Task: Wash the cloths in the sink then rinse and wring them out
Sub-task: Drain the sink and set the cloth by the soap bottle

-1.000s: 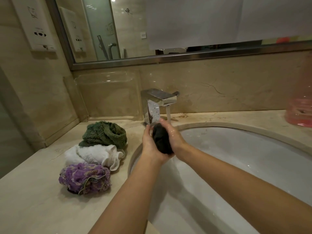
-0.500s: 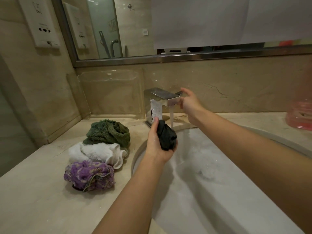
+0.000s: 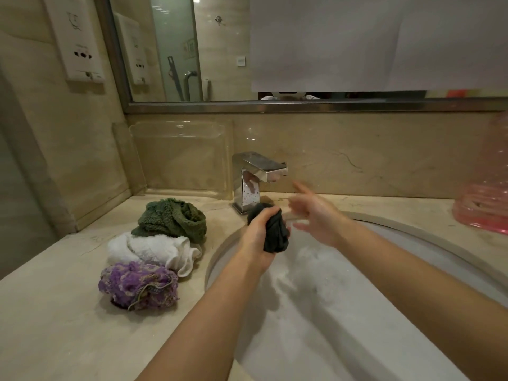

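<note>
My left hand point(image 3: 257, 232) grips a bunched dark grey cloth point(image 3: 275, 235) over the left side of the white sink point(image 3: 412, 298), just in front of the chrome tap point(image 3: 255, 177). My right hand point(image 3: 316, 215) hovers beside the cloth with fingers spread, blurred by motion and holding nothing. No water stream shows under the spout. On the counter to the left lie a green cloth point(image 3: 173, 218), a white cloth point(image 3: 154, 250) and a purple cloth point(image 3: 138, 284), each in a wrung lump.
The sink holds cloudy, foamy water. A clear plastic tray point(image 3: 178, 158) leans on the back wall left of the tap. A pink plastic container point(image 3: 486, 196) stands at the far right of the beige counter point(image 3: 55, 325). A mirror hangs above.
My right hand left the tap lever and came back down beside the cloth. The water stream seen earlier under the spout is gone. My left hand kept its grip on the dark cloth.
</note>
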Tool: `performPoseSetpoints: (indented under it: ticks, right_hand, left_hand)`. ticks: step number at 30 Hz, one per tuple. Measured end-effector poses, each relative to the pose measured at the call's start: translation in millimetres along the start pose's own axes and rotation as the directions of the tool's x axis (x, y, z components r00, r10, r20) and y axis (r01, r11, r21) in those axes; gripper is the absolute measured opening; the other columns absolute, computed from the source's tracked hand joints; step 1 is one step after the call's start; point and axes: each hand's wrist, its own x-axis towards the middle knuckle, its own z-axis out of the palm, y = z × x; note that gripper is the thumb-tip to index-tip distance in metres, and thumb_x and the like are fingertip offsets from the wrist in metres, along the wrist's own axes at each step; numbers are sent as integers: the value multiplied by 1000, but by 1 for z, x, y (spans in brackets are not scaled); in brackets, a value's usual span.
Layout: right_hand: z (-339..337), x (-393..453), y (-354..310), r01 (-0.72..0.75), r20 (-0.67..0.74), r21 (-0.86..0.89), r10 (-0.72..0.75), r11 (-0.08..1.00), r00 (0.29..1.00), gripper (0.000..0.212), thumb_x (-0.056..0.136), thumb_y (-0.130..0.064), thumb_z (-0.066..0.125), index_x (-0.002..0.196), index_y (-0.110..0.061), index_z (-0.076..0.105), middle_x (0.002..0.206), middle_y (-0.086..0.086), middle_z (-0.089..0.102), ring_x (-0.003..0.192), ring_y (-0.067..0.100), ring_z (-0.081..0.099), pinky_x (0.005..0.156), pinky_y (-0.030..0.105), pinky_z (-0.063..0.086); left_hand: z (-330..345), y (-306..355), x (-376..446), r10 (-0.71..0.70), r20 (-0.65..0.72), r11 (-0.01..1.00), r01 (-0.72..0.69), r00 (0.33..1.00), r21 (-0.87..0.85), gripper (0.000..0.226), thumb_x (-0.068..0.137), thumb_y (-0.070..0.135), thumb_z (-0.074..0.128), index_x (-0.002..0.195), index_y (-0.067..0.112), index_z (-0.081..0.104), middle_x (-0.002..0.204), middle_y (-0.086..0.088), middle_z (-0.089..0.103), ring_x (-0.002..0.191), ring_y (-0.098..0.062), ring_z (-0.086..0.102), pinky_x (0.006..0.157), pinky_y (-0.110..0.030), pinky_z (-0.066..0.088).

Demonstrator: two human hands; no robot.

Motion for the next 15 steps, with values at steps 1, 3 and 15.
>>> performPoseSetpoints:
  ticks: [1, 3, 15]
  right_hand:
    - [-5, -10, 12, -82, 26, -23, 82, 996, 996, 52, 87, -27, 65, 135, -28, 47, 114, 8, 45, 110, 22, 42, 93, 43, 40]
    - [-21, -28, 32, -257, 146, 81, 244, 963, 959, 66, 66, -37, 80, 122, -17, 52, 113, 15, 48, 107, 29, 48, 87, 46, 48]
    - [-43, -94, 14, -187, 358, -124, 219, 975, 908, 35, 67, 6, 64, 98, -11, 61, 75, 4, 60, 68, 12, 57, 54, 22, 38]
  left_hand:
    - [0, -1, 0, 13, -19, 997, -11, 1000, 75, 10, 90, 14, 63, 92, 5, 62, 62, -6, 59, 50, -17, 57, 56, -29, 48]
    - [-1, -6, 0, 59, -28, 971, -50, 998, 234, 26, 85, 18, 70, 105, 4, 64, 71, -9, 61, 59, -21, 59, 53, -28, 47]
    - [25, -31, -41, 334, 541, 410, -636, 772, 654, 35, 83, 39, 68, 117, 37, 62, 144, 15, 45, 129, 3, 44, 106, -19, 40]
